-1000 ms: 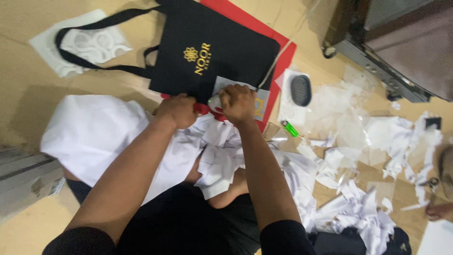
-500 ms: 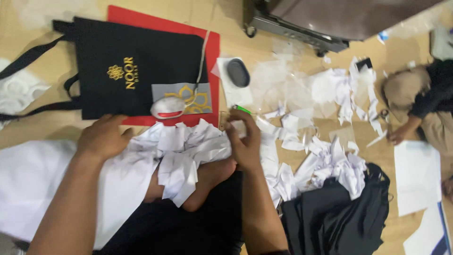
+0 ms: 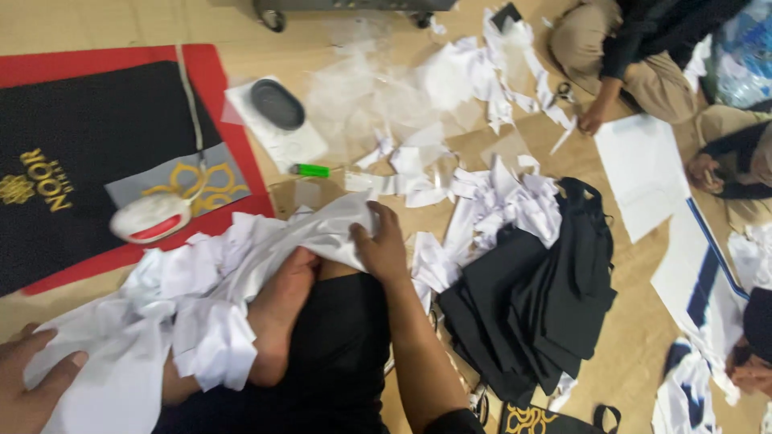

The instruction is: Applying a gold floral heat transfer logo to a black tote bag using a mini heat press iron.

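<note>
I sit on the floor with a heap of white paper scraps [image 3: 209, 273] across my lap and bare foot [image 3: 277, 317]. My right hand [image 3: 382, 245] grips the heap's right edge, fingers curled over the paper. At the bottom left corner my left hand [image 3: 32, 378] clutches a larger white sheet [image 3: 104, 378]. Just beyond the heap a small white and red iron [image 3: 153, 217] rests on a black tote bag [image 3: 88, 153] with a gold print, which lies on a red mat [image 3: 233, 137].
A green lighter [image 3: 310, 169] and a black oval object [image 3: 277, 104] lie beyond the heap. A stack of black bags [image 3: 531, 289] sits to my right, with more paper scraps [image 3: 482, 72]. Other people [image 3: 643, 48] sit at the top right beside white sheets [image 3: 643, 173].
My view has swung to the right. My right hand has come back from near the green lighter onto the heap's edge. My left hand has dropped down to the lower left.
</note>
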